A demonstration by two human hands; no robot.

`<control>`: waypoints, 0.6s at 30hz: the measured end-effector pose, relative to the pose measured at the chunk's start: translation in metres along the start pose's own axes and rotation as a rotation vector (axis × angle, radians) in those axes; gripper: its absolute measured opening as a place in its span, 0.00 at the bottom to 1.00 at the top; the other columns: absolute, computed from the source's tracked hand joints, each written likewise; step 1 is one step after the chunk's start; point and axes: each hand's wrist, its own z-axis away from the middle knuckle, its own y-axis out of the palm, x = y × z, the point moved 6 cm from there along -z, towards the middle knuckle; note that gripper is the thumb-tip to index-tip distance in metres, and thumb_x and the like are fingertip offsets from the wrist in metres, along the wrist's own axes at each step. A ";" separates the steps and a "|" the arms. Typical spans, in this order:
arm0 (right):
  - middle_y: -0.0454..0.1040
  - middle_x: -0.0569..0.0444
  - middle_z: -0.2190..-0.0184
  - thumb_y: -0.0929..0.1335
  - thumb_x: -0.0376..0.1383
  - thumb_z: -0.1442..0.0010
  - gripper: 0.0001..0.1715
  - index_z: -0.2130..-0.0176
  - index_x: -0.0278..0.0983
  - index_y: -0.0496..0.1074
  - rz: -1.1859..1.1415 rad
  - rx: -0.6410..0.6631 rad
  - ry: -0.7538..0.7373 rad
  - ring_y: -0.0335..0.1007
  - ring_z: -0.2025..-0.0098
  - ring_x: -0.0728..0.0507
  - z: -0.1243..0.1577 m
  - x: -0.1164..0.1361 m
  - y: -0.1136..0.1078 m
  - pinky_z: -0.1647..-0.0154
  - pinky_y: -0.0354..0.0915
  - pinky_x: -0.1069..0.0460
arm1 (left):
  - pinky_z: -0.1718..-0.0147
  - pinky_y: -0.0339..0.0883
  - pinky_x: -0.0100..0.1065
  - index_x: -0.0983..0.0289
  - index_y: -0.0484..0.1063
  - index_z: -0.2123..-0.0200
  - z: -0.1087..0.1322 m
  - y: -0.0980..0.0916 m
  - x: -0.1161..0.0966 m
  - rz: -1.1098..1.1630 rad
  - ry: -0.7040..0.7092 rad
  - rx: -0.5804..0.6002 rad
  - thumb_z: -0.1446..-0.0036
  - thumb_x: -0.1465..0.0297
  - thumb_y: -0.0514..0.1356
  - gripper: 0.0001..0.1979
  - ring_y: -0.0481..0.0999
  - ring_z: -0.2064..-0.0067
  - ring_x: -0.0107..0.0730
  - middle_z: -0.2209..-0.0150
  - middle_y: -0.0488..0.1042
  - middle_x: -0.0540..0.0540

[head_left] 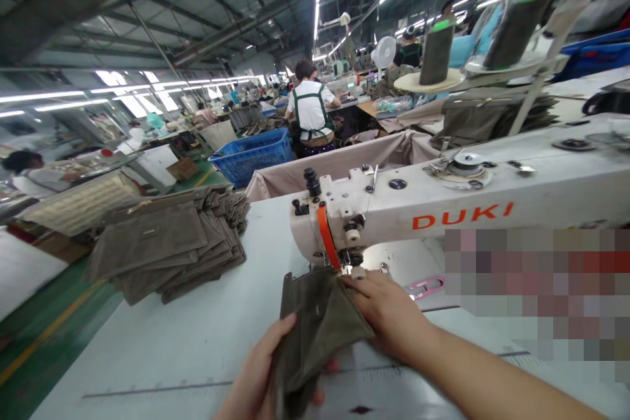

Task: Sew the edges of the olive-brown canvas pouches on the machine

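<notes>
An olive-grey fabric pouch (pixel 308 315) lies folded beneath the head of a white sewing machine (pixel 378 210). My left hand (pixel 268 361) grips its near left part, thumb on top and fingertips showing underneath. Close to the needle area, my right hand (pixel 386 312) presses its fingers on the pouch's far right edge; the fingertips are partly hidden by the machine head. Just right of that hand, pink thread snips (pixel 426 287) rest on the machine bed. The needle itself is hard to make out.
A stack of similar olive-grey pouches (pixel 162 236) sits on the table (pixel 197 335) at left. Behind the machine are a beige cloth-lined bin (pixel 295 174), a blue basket (pixel 258 154) and thread cones (pixel 437 56). A person (pixel 312 105) sits beyond, facing away.
</notes>
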 end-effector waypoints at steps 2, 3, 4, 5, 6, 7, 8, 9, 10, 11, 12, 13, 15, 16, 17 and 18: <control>0.74 0.49 0.56 0.67 0.34 0.39 0.08 0.59 0.38 0.75 -0.012 0.032 -0.040 0.67 0.52 0.41 0.001 0.002 -0.002 0.50 0.62 0.46 | 0.83 0.65 0.33 0.66 0.73 0.69 0.009 -0.019 -0.006 -0.360 0.087 -0.015 0.41 0.48 0.52 0.26 0.72 0.82 0.38 0.83 0.72 0.54; 0.75 0.50 0.58 0.67 0.34 0.39 0.07 0.61 0.38 0.75 -0.018 0.060 -0.064 0.68 0.54 0.42 0.003 0.004 -0.003 0.50 0.63 0.47 | 0.83 0.65 0.33 0.65 0.72 0.70 0.015 -0.030 -0.014 -0.530 0.156 -0.060 0.41 0.47 0.52 0.26 0.71 0.83 0.37 0.83 0.71 0.53; 0.75 0.51 0.59 0.67 0.35 0.39 0.06 0.63 0.38 0.75 -0.023 0.095 -0.087 0.68 0.54 0.43 0.005 0.007 -0.004 0.50 0.62 0.47 | 0.81 0.67 0.34 0.64 0.71 0.71 0.020 -0.041 -0.025 -0.651 0.238 -0.125 0.42 0.48 0.54 0.24 0.71 0.82 0.36 0.82 0.71 0.53; 0.75 0.52 0.60 0.67 0.35 0.39 0.05 0.64 0.38 0.74 -0.028 0.133 -0.107 0.69 0.54 0.43 0.008 0.010 -0.005 0.50 0.62 0.47 | 0.75 0.71 0.36 0.63 0.71 0.70 0.027 -0.048 -0.041 -0.819 0.404 -0.234 0.41 0.51 0.55 0.21 0.74 0.77 0.38 0.78 0.73 0.53; 0.75 0.52 0.61 0.67 0.35 0.39 0.05 0.66 0.38 0.74 -0.035 0.172 -0.123 0.69 0.54 0.43 0.010 0.013 -0.005 0.51 0.62 0.47 | 0.66 0.73 0.40 0.62 0.72 0.66 0.035 -0.047 -0.055 -0.958 0.586 -0.313 0.40 0.54 0.55 0.17 0.77 0.69 0.41 0.72 0.75 0.55; 0.75 0.52 0.62 0.67 0.36 0.39 0.07 0.67 0.38 0.74 -0.041 0.208 -0.135 0.69 0.55 0.43 0.013 0.016 -0.006 0.51 0.62 0.47 | 0.57 0.72 0.43 0.62 0.73 0.61 0.041 -0.038 -0.065 -1.079 0.773 -0.345 0.37 0.59 0.54 0.14 0.77 0.60 0.44 0.63 0.76 0.57; 0.75 0.52 0.63 0.67 0.37 0.38 0.08 0.68 0.38 0.74 -0.046 0.233 -0.140 0.69 0.55 0.43 0.015 0.019 -0.006 0.52 0.62 0.47 | 0.50 0.69 0.46 0.61 0.72 0.55 0.044 -0.022 -0.070 -1.183 0.936 -0.314 0.36 0.65 0.52 0.13 0.74 0.52 0.44 0.55 0.75 0.59; 0.75 0.53 0.64 0.67 0.37 0.38 0.08 0.68 0.38 0.74 -0.048 0.243 -0.140 0.69 0.56 0.43 0.017 0.020 -0.005 0.53 0.62 0.47 | 0.46 0.66 0.47 0.60 0.70 0.49 0.043 -0.002 -0.068 -1.264 1.055 -0.223 0.36 0.71 0.50 0.16 0.71 0.46 0.44 0.49 0.71 0.60; 0.75 0.53 0.64 0.67 0.37 0.38 0.09 0.69 0.38 0.74 -0.046 0.245 -0.135 0.69 0.57 0.43 0.019 0.021 -0.005 0.54 0.62 0.47 | 0.44 0.64 0.47 0.58 0.67 0.44 0.039 0.019 -0.064 -1.338 1.129 -0.113 0.38 0.77 0.48 0.22 0.67 0.42 0.43 0.44 0.68 0.60; 0.75 0.52 0.65 0.67 0.37 0.38 0.09 0.69 0.38 0.74 -0.040 0.240 -0.130 0.69 0.58 0.43 0.020 0.022 -0.005 0.55 0.62 0.47 | 0.43 0.63 0.47 0.55 0.65 0.41 0.033 0.040 -0.059 -1.413 1.184 -0.011 0.40 0.81 0.48 0.27 0.65 0.40 0.42 0.42 0.65 0.59; 0.75 0.52 0.66 0.67 0.37 0.39 0.09 0.70 0.38 0.73 -0.036 0.233 -0.123 0.69 0.59 0.42 0.021 0.022 -0.005 0.56 0.62 0.46 | 0.42 0.63 0.47 0.52 0.63 0.40 0.025 0.057 -0.055 -1.470 1.211 0.060 0.41 0.83 0.49 0.30 0.64 0.39 0.41 0.41 0.64 0.57; 0.75 0.52 0.66 0.67 0.36 0.40 0.08 0.70 0.38 0.73 -0.041 0.226 -0.118 0.69 0.59 0.42 0.022 0.021 -0.005 0.56 0.62 0.46 | 0.42 0.62 0.47 0.50 0.63 0.40 0.018 0.071 -0.053 -1.511 1.219 0.107 0.42 0.84 0.50 0.31 0.63 0.39 0.41 0.41 0.64 0.57; 0.74 0.52 0.65 0.67 0.33 0.43 0.04 0.68 0.38 0.73 -0.085 0.219 -0.109 0.68 0.58 0.42 0.022 0.020 -0.006 0.55 0.62 0.46 | 0.43 0.64 0.46 0.53 0.70 0.47 0.007 0.087 -0.056 -1.550 1.196 0.151 0.41 0.82 0.52 0.24 0.66 0.42 0.40 0.45 0.67 0.55; 0.74 0.52 0.63 0.66 0.32 0.45 0.06 0.66 0.38 0.73 -0.122 0.214 -0.102 0.68 0.57 0.42 0.022 0.019 -0.007 0.54 0.62 0.46 | 0.44 0.65 0.44 0.56 0.72 0.52 0.005 0.090 -0.060 -1.553 1.172 0.174 0.40 0.81 0.52 0.19 0.67 0.44 0.38 0.47 0.68 0.55; 0.74 0.52 0.59 0.66 0.30 0.46 0.11 0.62 0.38 0.73 -0.156 0.203 -0.088 0.67 0.55 0.41 0.021 0.018 -0.008 0.53 0.61 0.45 | 0.44 0.65 0.42 0.58 0.73 0.55 0.005 0.090 -0.063 -1.552 1.151 0.200 0.39 0.81 0.52 0.16 0.68 0.45 0.37 0.49 0.69 0.55; 0.74 0.51 0.56 0.65 0.29 0.48 0.15 0.59 0.38 0.73 -0.179 0.188 -0.067 0.67 0.53 0.41 0.020 0.016 -0.010 0.51 0.61 0.45 | 0.44 0.65 0.41 0.60 0.72 0.55 0.009 0.088 -0.065 -1.552 1.136 0.228 0.38 0.79 0.51 0.15 0.69 0.44 0.36 0.48 0.70 0.56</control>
